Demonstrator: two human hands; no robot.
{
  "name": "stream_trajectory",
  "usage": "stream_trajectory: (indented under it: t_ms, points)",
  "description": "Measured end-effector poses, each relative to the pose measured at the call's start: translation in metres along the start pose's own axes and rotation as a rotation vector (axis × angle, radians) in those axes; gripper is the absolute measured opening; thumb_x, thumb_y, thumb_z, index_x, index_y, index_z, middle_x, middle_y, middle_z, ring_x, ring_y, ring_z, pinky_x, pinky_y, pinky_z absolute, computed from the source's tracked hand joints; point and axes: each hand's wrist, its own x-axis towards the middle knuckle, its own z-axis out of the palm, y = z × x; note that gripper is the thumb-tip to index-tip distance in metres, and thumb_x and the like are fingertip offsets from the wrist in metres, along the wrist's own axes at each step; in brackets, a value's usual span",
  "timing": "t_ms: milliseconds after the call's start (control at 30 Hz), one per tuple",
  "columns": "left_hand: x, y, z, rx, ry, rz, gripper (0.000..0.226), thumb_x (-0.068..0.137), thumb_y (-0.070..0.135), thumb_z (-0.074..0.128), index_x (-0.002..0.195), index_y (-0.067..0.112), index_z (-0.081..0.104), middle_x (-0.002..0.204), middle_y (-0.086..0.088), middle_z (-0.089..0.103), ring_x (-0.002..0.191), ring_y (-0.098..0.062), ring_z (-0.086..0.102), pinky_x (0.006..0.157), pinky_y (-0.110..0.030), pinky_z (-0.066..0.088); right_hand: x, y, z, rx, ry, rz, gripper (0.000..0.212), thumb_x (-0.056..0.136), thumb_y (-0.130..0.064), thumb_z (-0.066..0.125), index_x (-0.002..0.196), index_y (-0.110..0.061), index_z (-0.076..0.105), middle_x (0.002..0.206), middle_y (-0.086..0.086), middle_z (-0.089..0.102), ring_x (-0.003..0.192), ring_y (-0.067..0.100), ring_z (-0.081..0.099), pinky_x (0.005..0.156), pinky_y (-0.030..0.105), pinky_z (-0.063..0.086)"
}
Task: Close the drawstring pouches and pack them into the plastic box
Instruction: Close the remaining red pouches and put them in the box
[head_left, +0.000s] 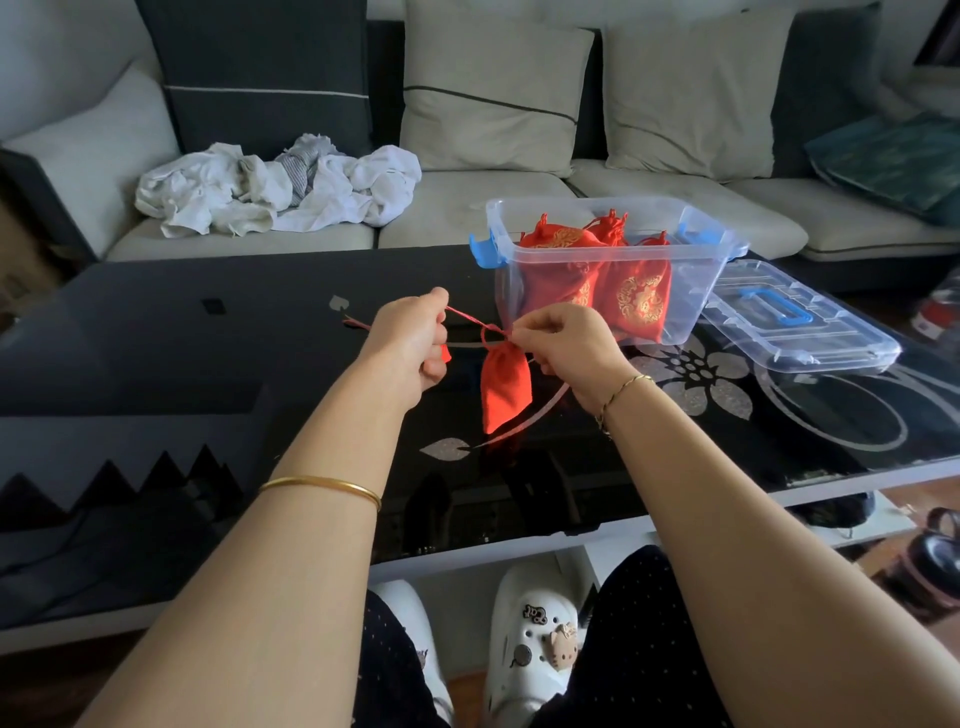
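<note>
Pouch, red, neck gathered, hangs just left-front of the plastic box; I can't tell if its bottom touches the tabletop. I see the left hand curled, pinching one drawstring end. The right hand is curled, pinching the cord at the pouch neck. Packed pouches, red with gold print, stand inside the box. The clear lid lies flat just right of the box.

A dark charm on the white clog at the bottom centre reads "Cat". The gold emblems on the red pouches are illegible.
</note>
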Motion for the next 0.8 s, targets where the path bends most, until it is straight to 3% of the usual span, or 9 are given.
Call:
stream_trajectory:
  t_ms: [233, 333, 367, 433, 500, 533, 633, 733, 800]
  points:
    - [0.004, -0.001, -0.008, -0.193, 0.133, -0.080, 0.033, 0.092, 0.019, 0.044, 0.061, 0.019, 0.033, 0.035, 0.008, 0.023, 0.029, -0.008, 0.015, 0.035, -0.017, 0.013, 0.011, 0.026, -0.012, 0.203, 0.176, 0.181, 0.022, 0.085, -0.003, 0.061, 0.065, -0.012, 0.059, 0.065, -0.004, 0.052, 0.059, 0.006, 0.043, 0.056, 0.020, 0.036]
    - [0.005, -0.003, 0.000, -0.208, 0.134, -0.039, 0.035, 0.094, 0.018, 0.043, 0.060, 0.017, 0.036, 0.042, 0.006, 0.032, 0.034, -0.007, 0.024, 0.039, -0.018, 0.022, 0.011, 0.039, -0.005, 0.214, 0.170, 0.275, 0.024, 0.083, -0.003, 0.063, 0.062, -0.013, 0.058, 0.059, -0.002, 0.048, 0.055, 0.009, 0.041, 0.052, 0.022, 0.034]
    - [0.005, -0.003, 0.004, -0.197, 0.133, 0.008, 0.034, 0.094, 0.018, 0.044, 0.061, 0.016, 0.041, 0.051, 0.005, 0.041, 0.042, -0.007, 0.034, 0.046, -0.019, 0.033, 0.012, 0.042, -0.003, 0.205, 0.157, 0.299, 0.026, 0.082, -0.002, 0.063, 0.059, -0.012, 0.057, 0.057, 0.000, 0.047, 0.053, 0.012, 0.041, 0.050, 0.024, 0.033]
    - [0.007, -0.004, 0.009, -0.180, 0.085, 0.107, 0.030, 0.096, 0.019, 0.045, 0.066, 0.017, 0.048, 0.077, 0.003, 0.062, 0.073, -0.008, 0.057, 0.078, -0.028, 0.047, 0.011, 0.044, 0.000, 0.162, 0.138, 0.316, 0.027, 0.082, -0.003, 0.062, 0.057, -0.009, 0.056, 0.056, 0.002, 0.045, 0.051, 0.014, 0.039, 0.049, 0.026, 0.032]
    - [0.006, -0.005, 0.011, -0.200, -0.021, 0.184, 0.031, 0.097, 0.021, 0.042, 0.066, 0.018, 0.045, 0.086, 0.002, 0.071, 0.095, -0.011, 0.065, 0.099, -0.036, 0.039, 0.011, 0.042, -0.001, 0.147, 0.143, 0.295, 0.021, 0.085, -0.005, 0.059, 0.064, -0.005, 0.055, 0.060, 0.004, 0.046, 0.052, 0.013, 0.038, 0.048, 0.025, 0.033]
    - [0.006, -0.004, 0.011, -0.218, -0.052, 0.211, 0.032, 0.098, 0.021, 0.041, 0.066, 0.018, 0.044, 0.077, 0.002, 0.070, 0.090, -0.012, 0.068, 0.100, -0.037, 0.038, 0.011, 0.038, -0.001, 0.148, 0.143, 0.277, 0.017, 0.087, -0.007, 0.057, 0.069, -0.006, 0.056, 0.063, 0.003, 0.048, 0.052, 0.012, 0.039, 0.047, 0.023, 0.034]
    - [0.004, -0.004, 0.010, -0.278, -0.078, 0.228, 0.032, 0.098, 0.024, 0.046, 0.070, 0.011, 0.055, 0.063, -0.001, 0.058, 0.063, -0.014, 0.063, 0.087, -0.036, 0.052, 0.011, 0.028, -0.002, 0.101, 0.134, 0.184, 0.014, 0.088, -0.010, 0.054, 0.075, -0.011, 0.059, 0.072, 0.000, 0.055, 0.060, 0.010, 0.046, 0.054, 0.020, 0.039]
    - [0.002, -0.008, 0.010, -0.193, -0.137, 0.180, 0.032, 0.096, 0.027, 0.047, 0.084, 0.005, 0.066, 0.069, -0.003, 0.059, 0.059, -0.012, 0.055, 0.070, -0.030, 0.054, 0.008, 0.014, -0.003, 0.079, 0.120, 0.079, 0.019, 0.089, -0.011, 0.056, 0.070, -0.015, 0.057, 0.079, 0.000, 0.060, 0.072, 0.010, 0.052, 0.065, 0.021, 0.042]
    - [0.000, -0.009, 0.012, -0.066, -0.140, 0.166, 0.026, 0.093, 0.020, 0.049, 0.091, 0.003, 0.068, 0.073, -0.004, 0.059, 0.060, -0.011, 0.052, 0.064, -0.025, 0.050, 0.006, 0.005, -0.003, 0.068, 0.082, 0.042, 0.021, 0.091, -0.011, 0.053, 0.071, -0.016, 0.056, 0.071, -0.004, 0.057, 0.065, 0.005, 0.050, 0.059, 0.015, 0.039]
